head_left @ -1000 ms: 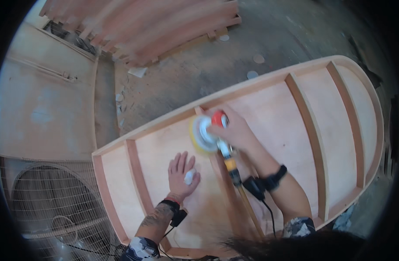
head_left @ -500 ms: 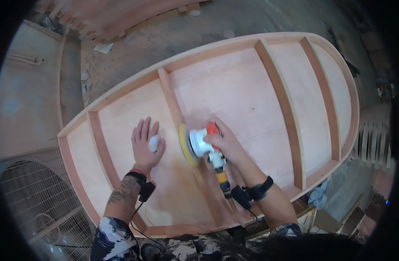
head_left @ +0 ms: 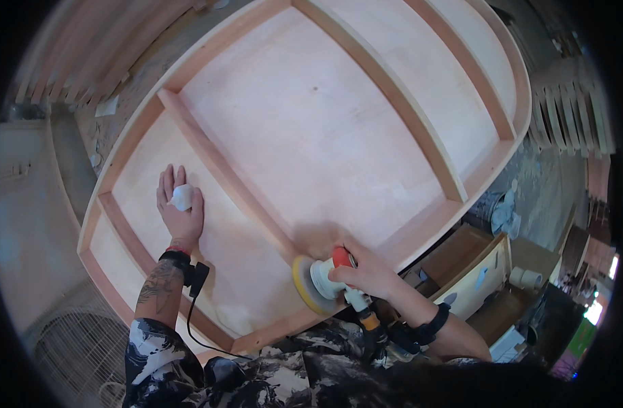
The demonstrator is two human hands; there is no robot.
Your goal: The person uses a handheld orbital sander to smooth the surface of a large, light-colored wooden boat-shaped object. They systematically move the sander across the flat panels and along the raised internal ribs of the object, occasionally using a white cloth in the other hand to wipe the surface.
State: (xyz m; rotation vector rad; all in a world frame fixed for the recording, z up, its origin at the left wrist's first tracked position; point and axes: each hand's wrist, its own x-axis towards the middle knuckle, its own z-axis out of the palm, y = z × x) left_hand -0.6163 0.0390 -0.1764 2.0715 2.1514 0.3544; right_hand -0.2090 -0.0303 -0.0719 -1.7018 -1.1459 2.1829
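Observation:
My right hand grips a white and red orbital sander with a round yellow-edged pad. The sander is tipped on edge, its pad against the near end of a wooden crosspiece. My left hand lies open, fingers stretched, on the pale panel left of that crosspiece. A white lump sits by its thumb and forefinger; whether it is a finger wrap or something separate, I cannot tell. The panel belongs to a large wooden frame with a curved rim and several crosspieces.
A large round wire-guarded fan stands at the lower left. Curved wooden strips are stacked at the right. A wooden drawer unit and a bucket with a blue cloth are beyond the frame's near right edge. A hose hangs from the sander.
My right hand has brought the sander nearer to me along the crosspiece. The view has shifted and turned, and my left hand stays flat on the panel.

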